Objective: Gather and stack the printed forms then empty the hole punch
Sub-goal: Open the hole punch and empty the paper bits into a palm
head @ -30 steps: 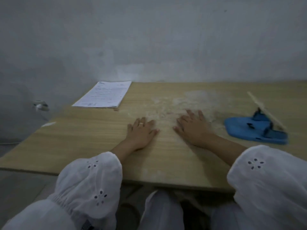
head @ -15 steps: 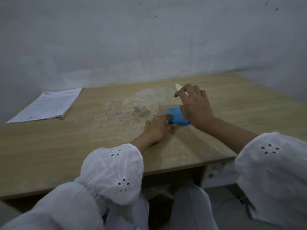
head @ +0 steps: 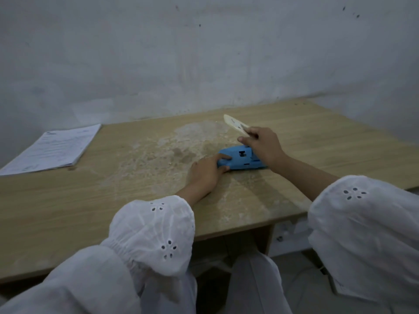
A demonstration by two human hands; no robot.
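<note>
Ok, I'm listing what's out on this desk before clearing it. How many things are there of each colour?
White: 1, the stack of printed forms
Blue: 1, the hole punch, held by the left hand
Cream: 1, the strip that the right hand holds
Total: 3

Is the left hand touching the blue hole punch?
Touching. The head view shows the left hand with one finger on top of the blue hole punch and another digit against its near edge.
</note>
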